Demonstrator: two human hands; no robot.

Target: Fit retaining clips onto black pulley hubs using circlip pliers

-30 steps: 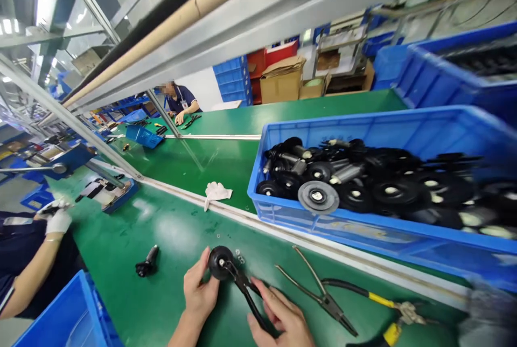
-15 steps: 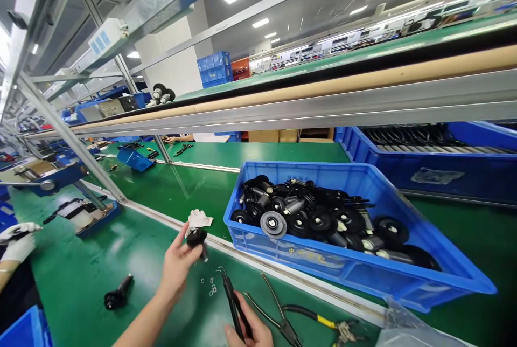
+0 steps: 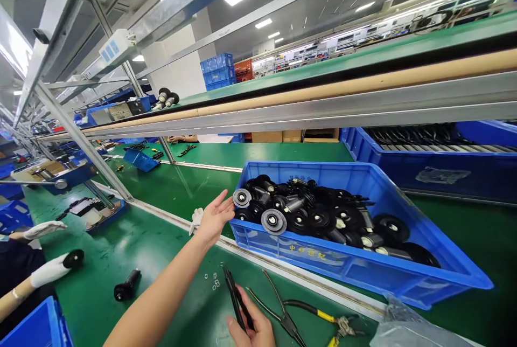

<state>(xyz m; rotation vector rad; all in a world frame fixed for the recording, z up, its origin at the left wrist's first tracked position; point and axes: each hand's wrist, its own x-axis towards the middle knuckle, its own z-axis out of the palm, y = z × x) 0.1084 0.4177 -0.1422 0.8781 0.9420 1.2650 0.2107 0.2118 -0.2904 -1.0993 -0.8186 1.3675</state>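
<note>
My left hand [image 3: 216, 217] reaches to the left end of a blue bin [image 3: 283, 244], its fingers stretched out. At its fingertips, a round grey-rimmed disc part [image 3: 241, 198] rests on other parts in the bin; whether they still touch I cannot tell. Black discs with metal shafts [image 3: 319, 217] fill the bin, and another grey disc [image 3: 274, 221] lies at its front wall. My right hand [image 3: 254, 323] is closed around black bent-tip pliers [image 3: 232, 290]. Several small clear rings [image 3: 215, 280] lie beside the pliers' tip on the green table.
Metal pliers [image 3: 285, 320] and yellow-and-black cutters [image 3: 323, 316] lie to the right, near a plastic bag [image 3: 407, 325]. A black shafted part [image 3: 127, 285] lies left. A co-worker's gloved hand [image 3: 52, 270] holds a black part. A white glove [image 3: 196, 220] lies behind my wrist.
My left hand has moved right and up to the bin, and the black shafted part has left it. A grey-rimmed disc now shows at the bin's left end. A co-worker's gloved hands reach further in.
</note>
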